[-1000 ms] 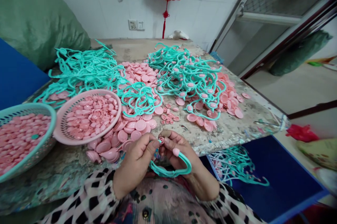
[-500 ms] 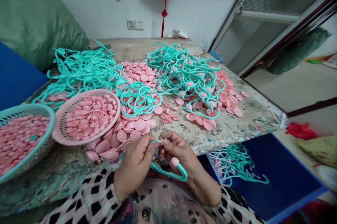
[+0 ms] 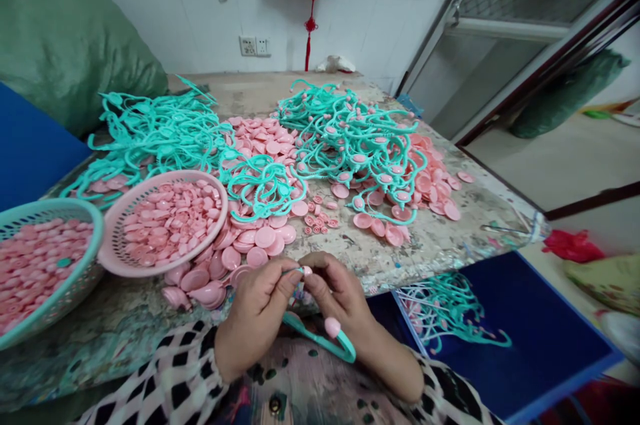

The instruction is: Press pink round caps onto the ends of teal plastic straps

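Observation:
Just in front of my body, my left hand (image 3: pixel 257 318) pinches one end of a turquoise toy stethoscope (image 3: pixel 323 343) between thumb and fingers. That piece hangs below in a curve, and its other end carries a pink tip (image 3: pixel 332 327). My right hand (image 3: pixel 345 302) is closed with thumb and forefinger on a small pink cap (image 3: pixel 307 270) at the end in my left hand. The two hands nearly meet there. Whether the cap sits fully on the end is hidden by my fingers. A few small pink caps (image 3: pixel 320 217) lie on the table beyond.
Turquoise pieces heap at the left (image 3: pixel 155 135) and, with pink parts fitted, at the right (image 3: pixel 350 132). Pink discs (image 3: pixel 265 237) lie between. A pink basket (image 3: pixel 113 258) and a turquoise basket (image 3: pixel 95 218) hold pink parts. A blue bin (image 3: pixel 530 325) stands right of the table (image 3: pixel 480 225).
My right fingers have shifted slightly and now lie closer around the cap. The hanging curve of the stethoscope has swung a little lower. My left hand stays nearly in place.

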`<action>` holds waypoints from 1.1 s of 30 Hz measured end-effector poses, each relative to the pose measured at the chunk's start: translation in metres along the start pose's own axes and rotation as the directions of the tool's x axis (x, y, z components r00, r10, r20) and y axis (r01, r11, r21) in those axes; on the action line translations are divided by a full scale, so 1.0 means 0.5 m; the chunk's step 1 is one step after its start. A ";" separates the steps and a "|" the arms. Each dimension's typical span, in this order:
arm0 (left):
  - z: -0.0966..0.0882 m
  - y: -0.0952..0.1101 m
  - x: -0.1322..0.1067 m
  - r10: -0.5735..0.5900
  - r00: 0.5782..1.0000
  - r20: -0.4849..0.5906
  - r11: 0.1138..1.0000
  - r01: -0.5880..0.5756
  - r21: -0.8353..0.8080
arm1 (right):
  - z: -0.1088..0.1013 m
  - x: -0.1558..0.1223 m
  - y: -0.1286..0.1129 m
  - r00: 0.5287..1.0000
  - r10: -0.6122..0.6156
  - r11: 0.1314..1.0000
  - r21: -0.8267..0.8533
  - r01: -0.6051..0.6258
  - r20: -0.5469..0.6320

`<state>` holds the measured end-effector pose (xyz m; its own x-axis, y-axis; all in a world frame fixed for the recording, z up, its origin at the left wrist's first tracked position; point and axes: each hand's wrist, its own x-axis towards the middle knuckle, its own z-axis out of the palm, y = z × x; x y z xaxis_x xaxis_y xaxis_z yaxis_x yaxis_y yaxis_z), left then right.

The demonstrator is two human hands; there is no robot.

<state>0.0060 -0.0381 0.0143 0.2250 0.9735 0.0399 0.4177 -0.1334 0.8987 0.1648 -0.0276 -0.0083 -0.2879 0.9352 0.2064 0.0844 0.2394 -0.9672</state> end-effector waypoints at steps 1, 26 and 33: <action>0.000 0.000 0.000 0.005 1.000 0.013 1.000 -0.005 -0.002 | -0.006 -0.001 0.001 0.995 -0.094 0.981 -0.166 0.098 0.032; 0.007 0.017 -0.002 0.099 0.995 0.024 0.972 -0.102 0.214 | -0.030 -0.003 0.000 0.915 -0.331 0.705 -0.584 0.403 0.232; 0.019 0.013 -0.009 0.125 0.992 -0.034 0.956 -0.111 0.271 | -0.023 -0.002 -0.004 0.922 -0.320 0.728 -0.566 0.387 0.219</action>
<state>0.0162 -0.0449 0.0158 0.2454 0.9550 0.1669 0.6132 -0.2862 0.7362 0.1757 -0.0261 -0.0049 -0.5015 0.7282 0.4672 0.4901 0.6841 -0.5402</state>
